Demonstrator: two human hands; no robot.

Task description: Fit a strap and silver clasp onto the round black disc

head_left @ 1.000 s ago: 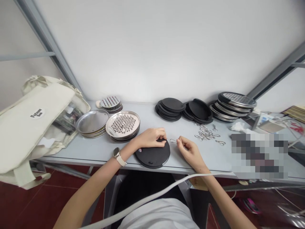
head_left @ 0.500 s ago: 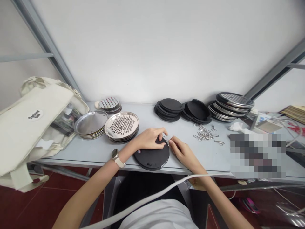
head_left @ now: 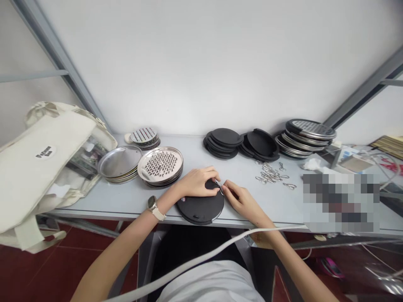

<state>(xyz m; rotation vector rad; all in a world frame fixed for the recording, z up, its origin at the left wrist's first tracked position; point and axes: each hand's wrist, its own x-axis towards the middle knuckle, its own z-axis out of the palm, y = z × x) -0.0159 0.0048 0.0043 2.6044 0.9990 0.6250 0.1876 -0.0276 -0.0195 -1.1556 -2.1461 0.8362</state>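
Note:
A round black disc (head_left: 200, 207) lies flat at the front edge of the grey table (head_left: 132, 197). My left hand (head_left: 199, 181) rests on its far rim, fingers curled and pinching the edge. My right hand (head_left: 240, 199) is closed in a pinch on a small metal clip (head_left: 220, 187), held against the disc's rim right beside my left fingertips. A watch sits on my left wrist.
Loose metal clips (head_left: 271, 175) lie to the right. Behind stand stacks of black discs (head_left: 223, 142), black lids (head_left: 260, 145) and metal-rimmed discs (head_left: 304, 133). To the left lie metal plates (head_left: 120, 162), perforated grater discs (head_left: 160, 165), and a cream bag (head_left: 40, 159).
My right hand brought the metal clip leftward from the open table to the disc's rim, meeting my left fingers. My left hand stayed on the disc.

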